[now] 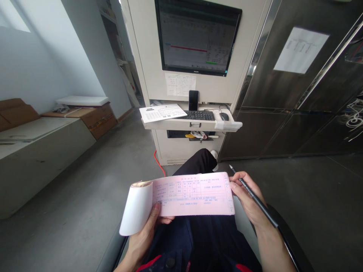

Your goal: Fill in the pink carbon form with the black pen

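Apparently checking the pink slip (193,202), gripped by left hand (146,228) beside the white fold (136,211) and pinched by right hand (248,200) with pen (255,197), calling next for steady support.

Across the room, the monitor (200,37) is bearing "PHILIPS" in small letters along its lower edge, the one word I'm managing to read. The near pink form (193,194) is carrying blue print, too blurred for me; the note (180,84) under the screen and the far-right sheet (301,50) are showing equally illegible marks.
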A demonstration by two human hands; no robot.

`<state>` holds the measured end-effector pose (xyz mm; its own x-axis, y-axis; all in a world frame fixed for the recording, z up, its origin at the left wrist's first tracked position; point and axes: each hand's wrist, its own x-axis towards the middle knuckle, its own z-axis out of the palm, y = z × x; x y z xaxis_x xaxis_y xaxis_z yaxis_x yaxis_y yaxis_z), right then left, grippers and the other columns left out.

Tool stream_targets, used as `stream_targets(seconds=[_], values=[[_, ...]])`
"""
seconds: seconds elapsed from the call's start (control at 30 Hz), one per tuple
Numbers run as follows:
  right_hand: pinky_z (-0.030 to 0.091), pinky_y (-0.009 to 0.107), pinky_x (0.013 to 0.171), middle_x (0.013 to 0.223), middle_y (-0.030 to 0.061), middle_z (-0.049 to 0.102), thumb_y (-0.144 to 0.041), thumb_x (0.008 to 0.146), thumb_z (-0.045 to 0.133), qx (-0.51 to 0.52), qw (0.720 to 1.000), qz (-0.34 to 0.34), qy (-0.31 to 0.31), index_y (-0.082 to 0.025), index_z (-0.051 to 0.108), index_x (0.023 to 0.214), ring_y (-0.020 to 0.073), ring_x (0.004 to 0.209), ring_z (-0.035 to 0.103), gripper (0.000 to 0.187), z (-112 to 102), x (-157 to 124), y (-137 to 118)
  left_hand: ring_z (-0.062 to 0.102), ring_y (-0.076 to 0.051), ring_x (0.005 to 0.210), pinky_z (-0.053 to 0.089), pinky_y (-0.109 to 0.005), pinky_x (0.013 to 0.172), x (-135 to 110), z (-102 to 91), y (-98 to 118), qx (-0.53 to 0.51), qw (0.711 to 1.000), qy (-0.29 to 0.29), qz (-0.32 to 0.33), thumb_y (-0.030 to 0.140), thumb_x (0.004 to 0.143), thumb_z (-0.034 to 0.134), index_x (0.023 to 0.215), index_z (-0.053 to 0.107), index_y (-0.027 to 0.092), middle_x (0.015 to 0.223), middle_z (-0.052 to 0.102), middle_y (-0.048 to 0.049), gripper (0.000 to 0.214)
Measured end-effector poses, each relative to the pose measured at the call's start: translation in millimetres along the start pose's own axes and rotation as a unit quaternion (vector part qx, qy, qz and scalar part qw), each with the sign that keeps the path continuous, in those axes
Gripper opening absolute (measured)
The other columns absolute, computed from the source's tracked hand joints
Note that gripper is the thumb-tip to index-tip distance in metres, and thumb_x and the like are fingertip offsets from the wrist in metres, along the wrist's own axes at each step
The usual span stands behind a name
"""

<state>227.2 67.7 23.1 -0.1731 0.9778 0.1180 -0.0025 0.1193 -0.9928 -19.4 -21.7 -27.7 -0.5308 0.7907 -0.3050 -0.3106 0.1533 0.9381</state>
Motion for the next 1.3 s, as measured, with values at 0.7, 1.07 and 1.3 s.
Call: stream_targets(seconds=[0.7, 1.07, 1.3], values=[[0.049, 0.034, 0.066, 0.076, 0.0013, 0.063, -0.042, 0.084, 0.069, 0.014, 1.000, 0.002, 0.005, -0.026, 0.060, 0.093, 0.0203, 0.071, 0.059, 0.020, 0.7, 1.1, 2.2, 0.064, -0.022, 0.066, 0.056, -0.024, 0.072, 2.5, -2.4, -3.8, -0.010, 1.000, -0.011, -0.008, 0.063, 0.059, 0.082, 0.062, 0.072, 0.013, 0.065, 0.069, -0.0101, 0.051], [0.049, 0.034, 0.068, 0.076, 0.0012, 0.062, -0.042, 0.085, 0.069, 0.004, 1.000, 0.000, -0.002, -0.027, 0.060, 0.096, 0.0214, 0.074, 0.060, 0.021, 0.5, 0.9, 0.3, 0.065, -0.022, 0.066, 0.056, -0.026, 0.074, 0.4, -1.2, -2.2, -0.007, 1.000, -0.001, -0.016, 0.059, 0.063, 0.082, 0.062, 0.071, 0.014, 0.065, 0.069, -0.0101, 0.047], [0.049, 0.034, 0.069, 0.077, 0.0007, 0.061, -0.041, 0.084, 0.070, 0.012, 1.000, 0.002, 0.004, -0.026, 0.059, 0.095, 0.0196, 0.071, 0.058, 0.022, -0.3, 1.1, 4.1, 0.064, -0.021, 0.064, 0.055, -0.022, 0.070, 3.0, -2.5, -4.0, -0.007, 1.000, -0.005, -0.011, 0.063, 0.057, 0.083, 0.062, 0.071, 0.011, 0.064, 0.069, -0.0112, 0.054]])
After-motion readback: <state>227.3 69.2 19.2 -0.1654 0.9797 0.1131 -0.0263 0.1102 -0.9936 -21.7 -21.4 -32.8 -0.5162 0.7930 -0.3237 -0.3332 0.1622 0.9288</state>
